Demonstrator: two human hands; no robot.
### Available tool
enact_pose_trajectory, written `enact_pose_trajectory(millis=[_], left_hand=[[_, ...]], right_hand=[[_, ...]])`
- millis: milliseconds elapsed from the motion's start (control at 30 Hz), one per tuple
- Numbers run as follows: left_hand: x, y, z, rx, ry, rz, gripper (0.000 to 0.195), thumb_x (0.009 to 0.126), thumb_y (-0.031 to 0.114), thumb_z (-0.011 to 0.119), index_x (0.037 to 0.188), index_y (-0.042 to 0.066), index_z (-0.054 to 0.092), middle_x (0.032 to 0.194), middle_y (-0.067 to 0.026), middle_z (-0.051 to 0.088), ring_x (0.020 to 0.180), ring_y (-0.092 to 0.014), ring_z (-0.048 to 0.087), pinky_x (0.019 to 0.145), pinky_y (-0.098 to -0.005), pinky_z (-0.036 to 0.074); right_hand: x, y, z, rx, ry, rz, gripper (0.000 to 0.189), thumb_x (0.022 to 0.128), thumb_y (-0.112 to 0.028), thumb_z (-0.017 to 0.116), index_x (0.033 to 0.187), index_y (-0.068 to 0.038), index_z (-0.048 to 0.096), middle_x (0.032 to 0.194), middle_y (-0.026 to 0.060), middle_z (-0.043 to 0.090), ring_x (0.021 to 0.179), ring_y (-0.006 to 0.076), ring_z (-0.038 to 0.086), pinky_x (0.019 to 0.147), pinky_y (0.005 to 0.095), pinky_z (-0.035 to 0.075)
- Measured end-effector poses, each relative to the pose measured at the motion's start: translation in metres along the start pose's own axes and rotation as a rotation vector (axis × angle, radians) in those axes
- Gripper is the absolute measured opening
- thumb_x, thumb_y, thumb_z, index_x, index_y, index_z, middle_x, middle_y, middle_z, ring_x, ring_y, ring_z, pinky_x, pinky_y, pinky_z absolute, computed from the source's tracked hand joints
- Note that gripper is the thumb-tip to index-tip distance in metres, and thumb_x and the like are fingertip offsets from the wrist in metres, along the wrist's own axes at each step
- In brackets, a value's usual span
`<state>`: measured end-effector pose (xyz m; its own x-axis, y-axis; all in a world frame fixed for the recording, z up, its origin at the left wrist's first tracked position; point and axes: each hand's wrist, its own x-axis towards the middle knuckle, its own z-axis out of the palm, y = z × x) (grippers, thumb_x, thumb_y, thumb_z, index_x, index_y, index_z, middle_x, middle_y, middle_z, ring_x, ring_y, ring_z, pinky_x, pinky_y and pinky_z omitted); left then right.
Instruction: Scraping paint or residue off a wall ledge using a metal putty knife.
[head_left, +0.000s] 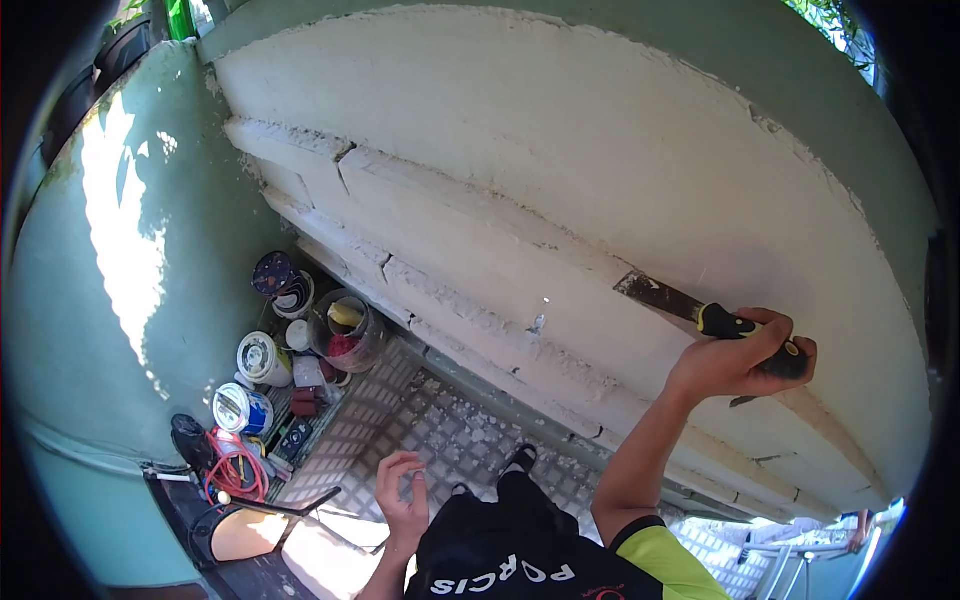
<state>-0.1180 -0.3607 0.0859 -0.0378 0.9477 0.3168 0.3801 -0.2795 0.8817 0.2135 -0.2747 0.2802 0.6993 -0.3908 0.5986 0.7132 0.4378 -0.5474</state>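
Note:
My right hand (750, 356) is closed around the black and yellow handle of a scraper (664, 296). Its wide metal blade points left and its end lies at the upper edge of a ledge on the whitish plastered wall (525, 105). Whether the edge presses on the plaster I cannot tell. Rough plaster and several cracks (386, 266) run along the stepped ledges below. Low in front of my body, my left hand (403, 491) holds nothing, its fingers loosely curled and the thumb apart.
Paint pails (262, 360), a clear bucket (349, 341) and a coiled red cord (238, 469) crowd the left corner. Plaster chips litter the tiled floor (457, 420) around my feet. At lower right stands a metal frame (795, 555), with another person's hand (859, 536) beside it.

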Motion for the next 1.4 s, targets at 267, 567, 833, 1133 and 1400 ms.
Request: enact_pose_trajectory(millis=[267, 567, 833, 1133, 1400], left_hand=[[-0.008, -0.007, 0.006, 0.04, -0.037, -0.014, 0.011, 0.084, -0.001, 0.059, 0.093, 0.001, 0.065, 0.105, -0.0155, 0.063, 0.101, -0.03, 0.062, 0.089, -0.039, 0.048], [-0.013, -0.001, 0.036, 0.053, 0.104, -0.052, 0.01, 0.084, -0.001, 0.06, 0.091, 0.002, 0.065, 0.105, -0.0143, 0.064, 0.102, -0.029, 0.062, 0.092, -0.0379, 0.046], [-0.015, 0.002, 0.045, 0.104, 0.108, -0.038, 0.009, 0.085, -0.002, 0.059, 0.091, 0.002, 0.065, 0.105, -0.0139, 0.064, 0.102, -0.029, 0.062, 0.092, -0.038, 0.046], [-0.024, 0.003, 0.046, 0.121, 0.162, -0.061, 0.008, 0.085, -0.001, 0.06, 0.091, 0.001, 0.065, 0.105, -0.0146, 0.064, 0.102, -0.03, 0.062, 0.092, -0.0388, 0.046], [-0.027, 0.003, 0.045, 0.142, 0.167, -0.077, 0.008, 0.085, -0.001, 0.06, 0.091, 0.002, 0.065, 0.105, -0.0146, 0.064, 0.101, -0.03, 0.062, 0.091, -0.0386, 0.047]], right_hand=[[-0.023, 0.01, -0.003, 0.07, -0.139, -0.099, 0.025, 0.097, -0.01, 0.056, 0.11, -0.007, 0.035, 0.071, 0.0079, 0.055, 0.058, 0.0161, 0.056, 0.058, 0.0283, 0.046], [0.008, -0.008, -0.01, 0.441, -0.147, 0.086, 0.028, 0.093, -0.006, 0.05, 0.116, -0.01, 0.034, 0.077, 0.0075, 0.05, 0.064, 0.025, 0.057, 0.068, 0.0446, 0.054], [0.017, -0.02, 0.002, 0.639, -0.021, 0.152, 0.013, 0.1, -0.012, 0.045, 0.108, -0.017, 0.036, 0.07, 0.0032, 0.039, 0.039, 0.0115, 0.036, 0.028, 0.0223, 0.032], [0.006, -0.024, -0.006, 0.648, -0.08, 0.227, 0.014, 0.1, -0.009, 0.042, 0.104, -0.019, 0.033, 0.071, 0.0028, 0.039, 0.038, 0.0139, 0.037, 0.029, 0.0235, 0.034], [0.006, -0.03, -0.005, 0.566, -0.067, 0.263, 0.011, 0.101, -0.012, 0.04, 0.102, -0.021, 0.033, 0.066, 0.0025, 0.036, 0.04, 0.0132, 0.04, 0.029, 0.0243, 0.035]])
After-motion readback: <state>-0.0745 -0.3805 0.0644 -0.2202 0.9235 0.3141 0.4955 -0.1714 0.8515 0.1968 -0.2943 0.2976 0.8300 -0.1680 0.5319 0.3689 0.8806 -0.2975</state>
